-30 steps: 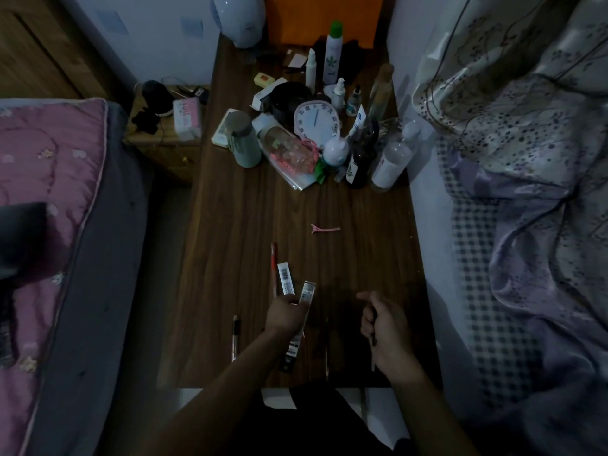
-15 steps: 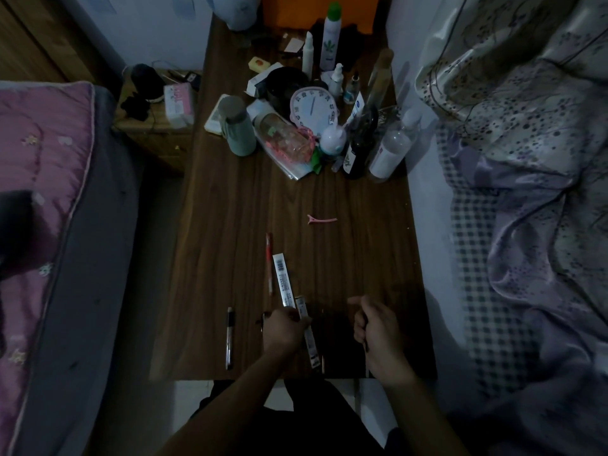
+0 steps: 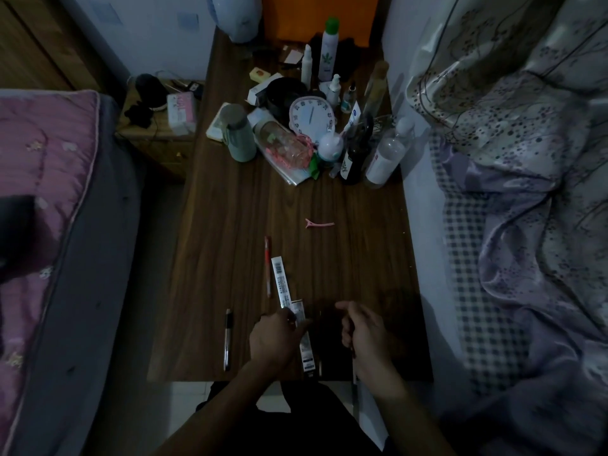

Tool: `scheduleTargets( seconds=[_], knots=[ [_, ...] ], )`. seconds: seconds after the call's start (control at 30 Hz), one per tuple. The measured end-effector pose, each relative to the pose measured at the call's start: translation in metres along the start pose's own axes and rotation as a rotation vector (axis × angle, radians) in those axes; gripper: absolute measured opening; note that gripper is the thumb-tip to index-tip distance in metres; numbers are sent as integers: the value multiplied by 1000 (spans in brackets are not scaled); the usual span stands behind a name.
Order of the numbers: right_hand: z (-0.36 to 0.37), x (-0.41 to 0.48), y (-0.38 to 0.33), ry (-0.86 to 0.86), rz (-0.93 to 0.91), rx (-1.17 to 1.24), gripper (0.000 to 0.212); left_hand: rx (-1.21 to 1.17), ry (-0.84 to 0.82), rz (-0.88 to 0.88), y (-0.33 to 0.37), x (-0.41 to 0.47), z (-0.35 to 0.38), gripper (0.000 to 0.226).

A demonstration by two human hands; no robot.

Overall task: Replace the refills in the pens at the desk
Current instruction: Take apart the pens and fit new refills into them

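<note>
On the wooden desk (image 3: 230, 225), my left hand (image 3: 274, 337) pinches the upper end of a white refill packet (image 3: 305, 348), which points towards the near edge. A second white packet with a barcode (image 3: 281, 279) lies just beyond it, beside a red pen (image 3: 267, 268). Left of my left hand lies a black pen (image 3: 227, 337). My right hand (image 3: 363, 330) is curled round a thin dark pen part (image 3: 354, 378); only its lower end shows clearly. The hands are a small gap apart.
A pink hair clip (image 3: 319, 223) lies mid-desk. The far end is crowded with a white clock (image 3: 311, 118), bottles (image 3: 385, 156) and a green cup (image 3: 240, 133). A pink bed (image 3: 39, 192) lies to the left and purple bedding (image 3: 526, 192) to the right.
My left hand has lowered the refill packet from a raised tilt to near the desk's front edge. The right hand has stayed close by, still gripping its thin dark piece.
</note>
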State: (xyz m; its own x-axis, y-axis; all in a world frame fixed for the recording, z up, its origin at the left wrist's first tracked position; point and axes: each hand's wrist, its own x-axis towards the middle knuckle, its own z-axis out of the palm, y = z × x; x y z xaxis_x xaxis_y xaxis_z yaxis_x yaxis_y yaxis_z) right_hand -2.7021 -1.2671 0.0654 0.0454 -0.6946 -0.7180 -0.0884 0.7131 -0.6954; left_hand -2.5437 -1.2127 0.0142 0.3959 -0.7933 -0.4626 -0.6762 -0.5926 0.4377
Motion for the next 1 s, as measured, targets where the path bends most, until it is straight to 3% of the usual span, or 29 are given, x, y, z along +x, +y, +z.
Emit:
scheduleTargets(
  seconds=[0.17, 0.23, 0.33, 0.5, 0.8, 0.9, 1.0],
  knots=[
    [25, -8, -7, 89, -14, 115, 26, -211, -245, 136, 11, -22, -11, 44],
    [31, -10, -11, 62, -8, 210, 26, -263, -272, 178, 12, -29, -14, 38],
    [37, -13, -16, -10, -55, 212, 24, -356, -232, 187, 13, -38, -19, 26],
    [44, -15, -13, -27, -183, -44, 21, -366, -104, 207, 9, -39, -36, 17],
    [50, -18, -13, -337, -207, -269, 15, -362, 74, 274, -2, -49, -60, 28],
    [53, -17, -13, -341, -226, -339, 17, -382, 49, 268, -2, -55, -68, 33],
    [54, -14, -10, -310, -375, -501, 29, -305, 24, 262, -7, -60, -73, 34]
  ],
)
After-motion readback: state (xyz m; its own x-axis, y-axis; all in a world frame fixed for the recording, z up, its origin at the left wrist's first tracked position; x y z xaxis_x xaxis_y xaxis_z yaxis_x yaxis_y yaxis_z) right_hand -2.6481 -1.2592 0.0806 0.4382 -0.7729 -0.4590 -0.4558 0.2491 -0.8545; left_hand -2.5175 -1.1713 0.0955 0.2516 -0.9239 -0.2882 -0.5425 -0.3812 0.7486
